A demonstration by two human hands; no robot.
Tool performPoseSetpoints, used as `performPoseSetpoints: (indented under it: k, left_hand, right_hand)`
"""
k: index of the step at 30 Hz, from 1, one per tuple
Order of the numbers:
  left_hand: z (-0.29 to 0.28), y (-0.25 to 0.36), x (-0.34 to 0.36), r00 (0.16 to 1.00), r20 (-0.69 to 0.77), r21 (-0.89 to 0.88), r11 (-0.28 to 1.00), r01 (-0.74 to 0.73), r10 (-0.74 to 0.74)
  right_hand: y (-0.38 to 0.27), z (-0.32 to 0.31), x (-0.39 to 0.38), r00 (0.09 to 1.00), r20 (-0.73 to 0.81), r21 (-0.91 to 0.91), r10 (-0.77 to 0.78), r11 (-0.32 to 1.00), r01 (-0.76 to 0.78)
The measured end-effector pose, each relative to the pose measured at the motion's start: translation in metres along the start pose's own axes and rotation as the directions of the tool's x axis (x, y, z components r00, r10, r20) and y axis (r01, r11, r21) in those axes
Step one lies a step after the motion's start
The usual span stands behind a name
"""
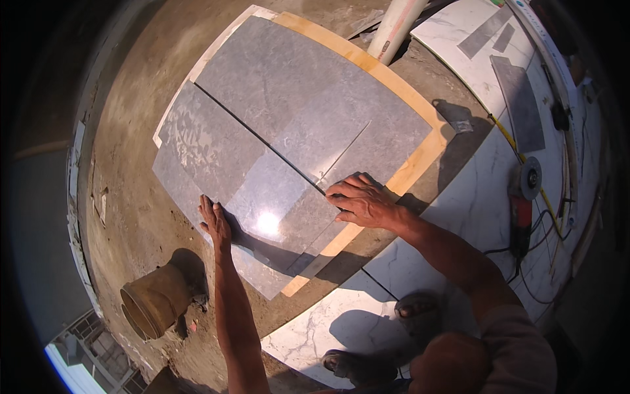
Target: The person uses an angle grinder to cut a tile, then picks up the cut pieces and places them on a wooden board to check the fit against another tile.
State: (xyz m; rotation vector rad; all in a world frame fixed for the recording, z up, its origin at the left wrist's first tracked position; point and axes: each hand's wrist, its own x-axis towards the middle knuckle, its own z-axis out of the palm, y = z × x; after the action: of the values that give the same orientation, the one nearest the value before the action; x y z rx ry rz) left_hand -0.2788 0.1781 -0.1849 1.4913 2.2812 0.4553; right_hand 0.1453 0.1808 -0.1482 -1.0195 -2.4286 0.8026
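Observation:
Two grey stone-look tiles lie side by side, the far tile point(289, 85) and the near tile point(262, 177), with a narrow dark gap between them. Under them a tan board point(413, 164) shows along the far and right edges. My left hand point(215, 220) rests by the near tile's left edge, fingers stretched out. At the right end of the gap, my right hand point(364, 201) bends its fingers over the tile edge; its fingertips are partly hidden. Wet-looking patches and a bright glare mark the near tile. A thin line runs across the far tile beside my right hand.
An angle grinder point(522, 210) lies on white marbled tiles point(453, 203) at the right, near a yellow measuring strip point(505, 134) and grey tile offcuts point(522, 98). A rusty cylindrical can point(157, 299) lies at lower left. A white pipe point(397, 29) is at the back.

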Motion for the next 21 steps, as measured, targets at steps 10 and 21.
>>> performPoseSetpoints:
  k: [10, 21]
  left_hand:
    - [0.0, 0.0008, 0.0007, 1.0, 0.0, -0.006, 1.0, -0.01, 0.01]
    - [-0.0008, -0.002, -0.0001, 1.0, -0.007, -0.018, 1.0, -0.025, 0.024]
  right_hand:
    - [-0.0016, -0.0023, 0.0005, 0.999, 0.018, 0.017, 0.03, 0.999, -0.03]
    - [-0.0028, -0.0021, 0.0022, 0.999, 0.021, 0.011, 0.034, 0.999, -0.034]
